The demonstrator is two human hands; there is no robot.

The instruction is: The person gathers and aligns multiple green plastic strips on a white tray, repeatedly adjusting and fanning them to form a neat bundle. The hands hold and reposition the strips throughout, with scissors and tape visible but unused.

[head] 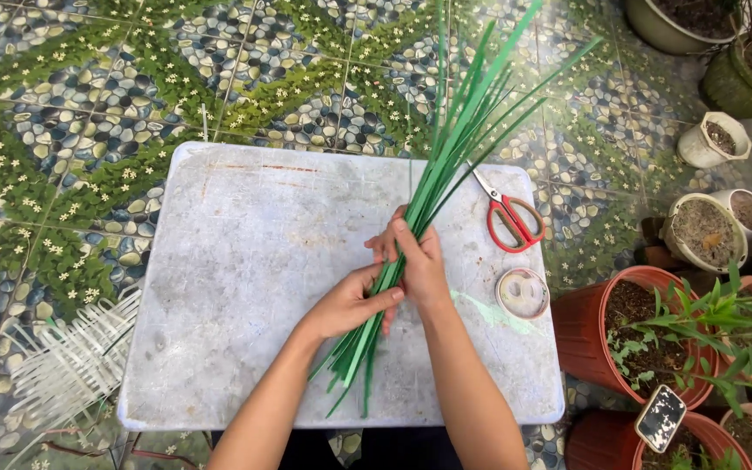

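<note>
Two bare forearms enter from the bottom edge and meet over the middle of the board.

Left hand [350, 303]: one. Fingers curled closed around the lower part of the bundle of green strips [446, 165], thumb across the top.

Right hand [415, 261]: one. Fingers wrapped shut around the same bundle just above the left hand, the two hands touching. Both are on the bundle; neither is nearer than the other.

Bundle of green strips: one bundle, individual strips too many and too overlapped to count. Long axis runs from lower left to upper right, the near ends fanning out below the hands over the board, the far ends spreading well past the board's far edge over the floor. Most of its length lies beyond the fingers, away from the person.

White board [245, 287]: one, rectangular, scuffed, lying flat.

Roll of clear tape [522, 292]: one, on the board right of the hands, near but apart.

Red-handled scissors [508, 216]: one pair, blades closed, beyond the tape, just beside the strips.

Pale strips [71, 361]: one loose heap on the floor, left of the board.

Plant pots [628, 335]: about nine, along the right side.

Pebble-patterned tile floor [89, 104]: underneath everything.
</note>
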